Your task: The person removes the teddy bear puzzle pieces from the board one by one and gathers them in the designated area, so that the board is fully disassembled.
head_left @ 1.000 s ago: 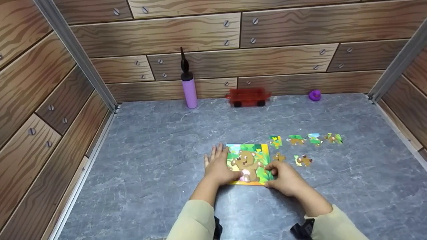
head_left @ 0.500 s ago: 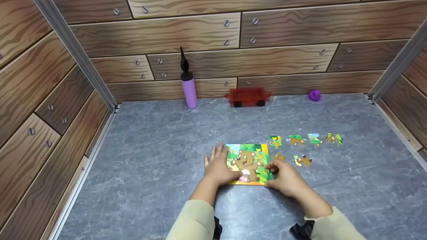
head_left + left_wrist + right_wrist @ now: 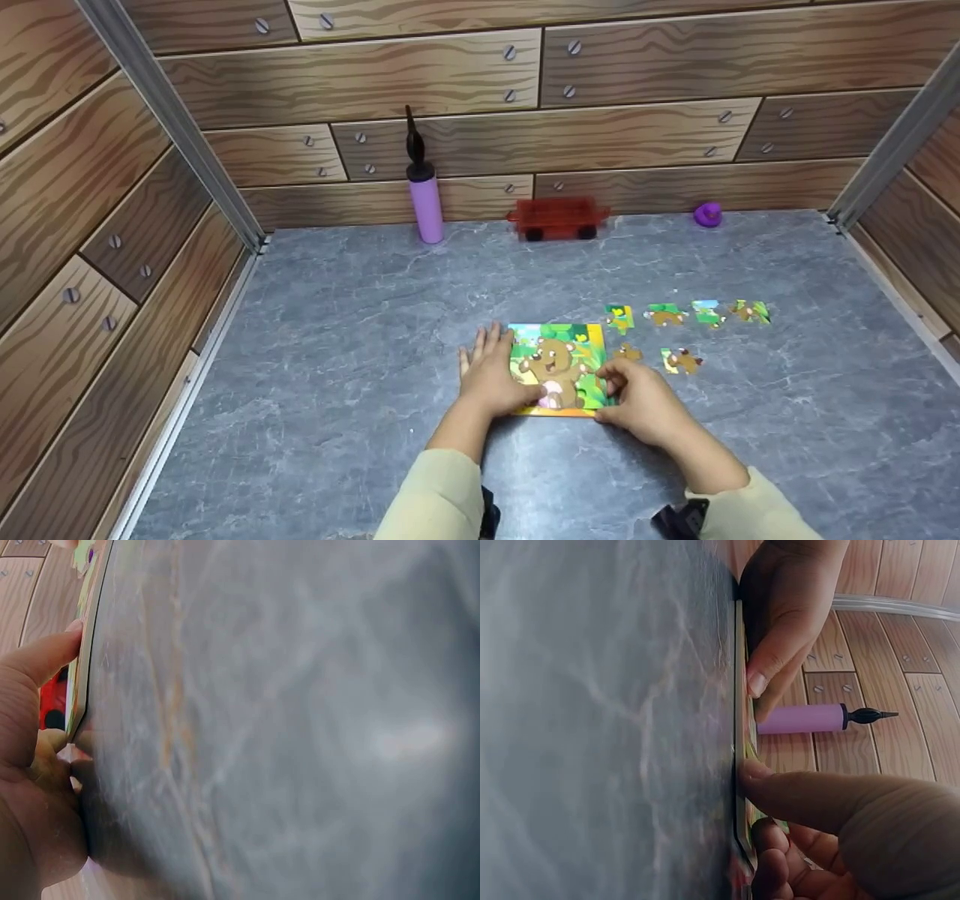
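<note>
A square bear jigsaw puzzle (image 3: 555, 360) lies in its board near the middle of the table. My left hand (image 3: 491, 379) rests along its left side, fingers spread and straight, thumb pressing on the picture near the bear's belly. At the lower right corner my right hand (image 3: 637, 401) has curled fingers and thumb pinching a green puzzle piece (image 3: 592, 393), partly hidden by the fingers. In the right wrist view the right thumb (image 3: 787, 791) sits at the board's edge (image 3: 740, 690). The left wrist view shows the left thumb (image 3: 49, 654) on the board's top.
Loose puzzle pieces lie to the right, among them a bear piece (image 3: 681, 361) and a green one (image 3: 619, 319). Along the back wall stand a purple hand pump (image 3: 427, 206), a red toy wagon (image 3: 559, 217) and a purple rubber duck (image 3: 707, 215). Wood-patterned walls enclose the grey table.
The green piece under my right fingers shifts slightly at the board's lower right corner. Both hands, the board and the loose pieces stay in place.
</note>
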`<action>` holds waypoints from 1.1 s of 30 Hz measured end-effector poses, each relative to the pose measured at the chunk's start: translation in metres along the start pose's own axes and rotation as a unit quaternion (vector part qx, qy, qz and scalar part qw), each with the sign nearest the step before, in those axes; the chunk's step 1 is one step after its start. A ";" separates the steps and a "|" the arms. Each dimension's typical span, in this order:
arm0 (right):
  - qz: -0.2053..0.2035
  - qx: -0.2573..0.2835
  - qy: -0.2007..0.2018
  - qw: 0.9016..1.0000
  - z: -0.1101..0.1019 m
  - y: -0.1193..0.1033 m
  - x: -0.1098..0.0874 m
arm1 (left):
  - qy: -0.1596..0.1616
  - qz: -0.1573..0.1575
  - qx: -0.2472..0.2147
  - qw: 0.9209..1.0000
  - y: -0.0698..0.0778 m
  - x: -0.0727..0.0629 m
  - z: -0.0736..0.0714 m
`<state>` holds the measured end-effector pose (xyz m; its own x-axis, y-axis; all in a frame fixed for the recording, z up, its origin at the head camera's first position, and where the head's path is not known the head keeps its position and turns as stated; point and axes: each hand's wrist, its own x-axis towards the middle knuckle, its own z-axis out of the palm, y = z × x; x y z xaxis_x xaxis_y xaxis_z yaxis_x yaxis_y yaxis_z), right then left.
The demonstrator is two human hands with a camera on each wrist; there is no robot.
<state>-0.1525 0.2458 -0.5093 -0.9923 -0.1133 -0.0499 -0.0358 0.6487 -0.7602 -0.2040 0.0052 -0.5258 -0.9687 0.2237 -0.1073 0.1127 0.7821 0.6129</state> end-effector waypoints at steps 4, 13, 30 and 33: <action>0.009 0.000 -0.002 1.000 0.000 0.000 0.000 | 0.000 -0.001 0.001 1.000 0.000 0.001 0.000; 0.017 -0.001 0.000 1.000 -0.002 -0.002 -0.002 | -0.003 -0.002 0.004 1.000 0.000 -0.001 0.000; -0.037 0.007 0.026 0.999 -0.021 0.011 -0.007 | -0.007 -0.002 0.008 1.000 0.000 0.000 0.001; -0.052 0.008 0.038 0.998 -0.029 0.016 -0.007 | -0.008 -0.003 0.009 1.000 0.001 0.000 0.001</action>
<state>-0.1492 0.2787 -0.5023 -0.9894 -0.1215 0.0794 -0.1384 0.6238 -0.7693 -0.2041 0.0062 -0.5262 -0.9658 0.2281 -0.1235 0.1110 0.7938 0.5980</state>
